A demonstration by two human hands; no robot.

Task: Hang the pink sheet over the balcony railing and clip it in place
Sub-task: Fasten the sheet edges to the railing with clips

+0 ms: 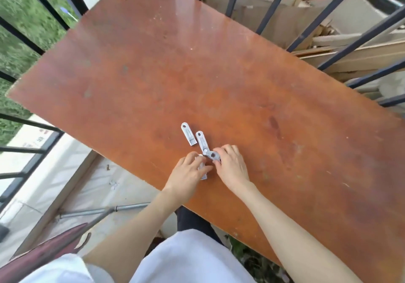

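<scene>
Both hands worked close together at the near edge of the brown table (197, 67), over a small cluster of white clips. The left hand (186, 174) lay curled over one clip (204, 175), whose end poked out below the fingers toward the person; the fingers looked closed around it, though how firmly could not be told. The right hand (230, 164) pinched a second clip (212, 156) between thumb and fingertips at the point where the two hands nearly met.

From that pinch, a third clip (202, 142) ran up and slightly left, away from the person, its near end touching or overlapping the pinched one; the blur hid which. A fourth clip (188, 134) lay just beyond and left of it, roughly parallel, long axis pointing away from the hands, clear of both grips. That loose one sat a little nearer the left hand than the right, though either could reach it.

The pink sheet was not in view anywhere. The dark balcony railing (274, 2) stood past the far side of the table, well apart from the hands, with another stretch off to the left.

Judging from this, the step in hand was gathering clips, so hanging had not been started. The next pickup would turn on the two remaining clips lying lengthwise ahead of the grips, best taken end-on from the near tips
</scene>
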